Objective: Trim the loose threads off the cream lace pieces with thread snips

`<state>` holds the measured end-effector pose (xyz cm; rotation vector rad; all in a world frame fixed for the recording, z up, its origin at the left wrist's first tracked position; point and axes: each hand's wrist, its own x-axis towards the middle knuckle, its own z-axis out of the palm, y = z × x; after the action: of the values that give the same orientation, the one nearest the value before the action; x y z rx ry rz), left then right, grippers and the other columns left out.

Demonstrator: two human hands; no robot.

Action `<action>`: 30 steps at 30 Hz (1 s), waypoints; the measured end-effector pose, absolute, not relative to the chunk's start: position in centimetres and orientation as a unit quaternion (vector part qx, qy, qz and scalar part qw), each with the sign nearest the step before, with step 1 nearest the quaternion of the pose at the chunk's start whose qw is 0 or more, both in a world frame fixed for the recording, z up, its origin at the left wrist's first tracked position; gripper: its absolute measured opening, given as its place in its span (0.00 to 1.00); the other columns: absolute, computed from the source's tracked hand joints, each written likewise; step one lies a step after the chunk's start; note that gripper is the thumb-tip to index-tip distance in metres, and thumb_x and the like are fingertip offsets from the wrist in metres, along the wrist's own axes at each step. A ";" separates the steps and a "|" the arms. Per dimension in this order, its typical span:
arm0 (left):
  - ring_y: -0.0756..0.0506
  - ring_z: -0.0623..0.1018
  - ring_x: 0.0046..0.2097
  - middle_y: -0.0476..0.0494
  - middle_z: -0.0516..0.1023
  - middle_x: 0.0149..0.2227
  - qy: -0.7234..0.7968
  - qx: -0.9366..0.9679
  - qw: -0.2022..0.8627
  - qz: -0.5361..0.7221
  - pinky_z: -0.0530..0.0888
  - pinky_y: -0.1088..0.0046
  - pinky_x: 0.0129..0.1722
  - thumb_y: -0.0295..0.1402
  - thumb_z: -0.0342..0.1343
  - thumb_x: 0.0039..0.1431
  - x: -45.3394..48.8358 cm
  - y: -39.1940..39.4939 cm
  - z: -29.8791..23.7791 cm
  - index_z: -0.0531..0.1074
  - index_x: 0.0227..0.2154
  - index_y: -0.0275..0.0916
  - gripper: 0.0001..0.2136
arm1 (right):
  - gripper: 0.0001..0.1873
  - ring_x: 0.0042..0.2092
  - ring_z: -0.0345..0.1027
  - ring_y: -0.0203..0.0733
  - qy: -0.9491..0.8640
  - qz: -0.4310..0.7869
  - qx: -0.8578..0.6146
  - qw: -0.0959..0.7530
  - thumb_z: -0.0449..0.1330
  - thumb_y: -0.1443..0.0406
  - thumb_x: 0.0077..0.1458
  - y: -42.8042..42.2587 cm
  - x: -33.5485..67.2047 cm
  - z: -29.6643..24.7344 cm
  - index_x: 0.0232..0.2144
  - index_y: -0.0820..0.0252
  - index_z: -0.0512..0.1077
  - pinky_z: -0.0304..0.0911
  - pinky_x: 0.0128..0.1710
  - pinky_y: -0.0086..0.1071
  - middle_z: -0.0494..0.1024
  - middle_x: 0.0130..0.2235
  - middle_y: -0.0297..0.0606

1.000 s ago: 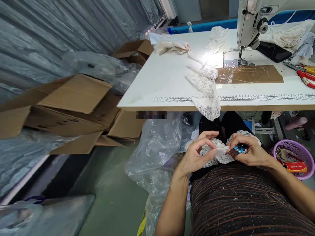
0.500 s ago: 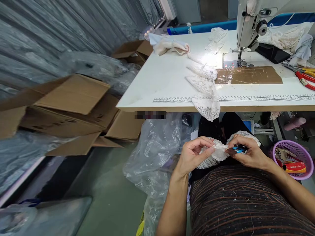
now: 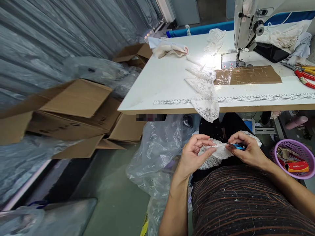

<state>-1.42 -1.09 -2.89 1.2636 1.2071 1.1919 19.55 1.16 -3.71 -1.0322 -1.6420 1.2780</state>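
Observation:
White lace fabric lies across my lap below the table edge. My left hand pinches one part of it between thumb and fingers. In my right hand are small blue thread snips, their dark pointed end turned left toward the lace. The fingertips of that hand are also at the cloth, and they partly hide the snips. Both hands are close together over my thighs, the lace drawn between them.
On the white table stands a sewing machine. A lace strip hangs over its front edge. Red-handled pliers lie at right. A purple basket is low right; cardboard boxes and plastic sheeting are left.
My right hand has turned the snips, so their dark end now lies flatter toward the lace. My left hand keeps its pinch. The whole view has shifted slightly.

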 end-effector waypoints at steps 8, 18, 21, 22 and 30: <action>0.45 0.84 0.36 0.43 0.85 0.31 0.522 0.508 0.484 0.485 0.79 0.71 0.38 0.35 0.70 0.48 -1.2 -0.9 -3.1 0.74 0.39 0.38 0.16 | 0.08 0.33 0.76 0.39 -0.654 0.512 -0.399 0.389 0.64 0.62 0.55 1.6 19.8 -4.3 0.38 0.58 0.77 0.70 0.32 0.30 0.83 0.34 0.38; 0.49 0.81 0.31 0.45 0.82 0.31 0.532 0.472 0.505 0.489 0.76 0.76 0.30 0.38 0.70 0.46 -1.7 -0.3 -4.0 0.76 0.37 0.37 0.17 | 0.11 0.35 0.74 0.41 -0.662 0.533 -0.404 0.338 0.64 0.57 0.56 2.6 20.5 -5.2 0.35 0.59 0.80 0.70 0.37 0.34 0.82 0.34 0.39; 0.50 0.80 0.30 0.45 0.81 0.32 0.531 0.462 0.515 0.490 0.74 0.78 0.28 0.38 0.70 0.47 -2.0 -0.5 -4.2 0.76 0.38 0.37 0.17 | 0.14 0.33 0.71 0.38 -0.655 0.552 -0.393 0.333 0.63 0.55 0.56 2.6 20.0 -5.2 0.32 0.60 0.77 0.67 0.34 0.32 0.80 0.31 0.37; 0.50 0.79 0.30 0.45 0.81 0.32 0.531 0.459 0.517 0.490 0.74 0.79 0.28 0.38 0.70 0.47 -2.2 -0.6 -4.2 0.75 0.39 0.37 0.18 | 0.15 0.31 0.69 0.37 -0.649 0.565 -0.389 0.329 0.63 0.54 0.56 2.5 19.8 -5.2 0.31 0.60 0.76 0.66 0.33 0.30 0.78 0.30 0.35; 0.52 0.76 0.26 0.45 0.81 0.30 0.558 0.482 0.546 0.397 0.70 0.81 0.23 0.37 0.70 0.47 -4.5 -0.8 -6.2 0.80 0.35 0.37 0.14 | 0.20 0.18 0.53 0.30 -0.594 0.680 -0.386 0.189 0.61 0.48 0.55 1.7 18.2 -7.5 0.27 0.57 0.64 0.49 0.19 0.26 0.61 0.17 0.22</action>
<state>-4.46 -0.75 -6.17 1.1428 1.3232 0.9423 18.21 1.70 -7.54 -1.0854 -1.6703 1.9119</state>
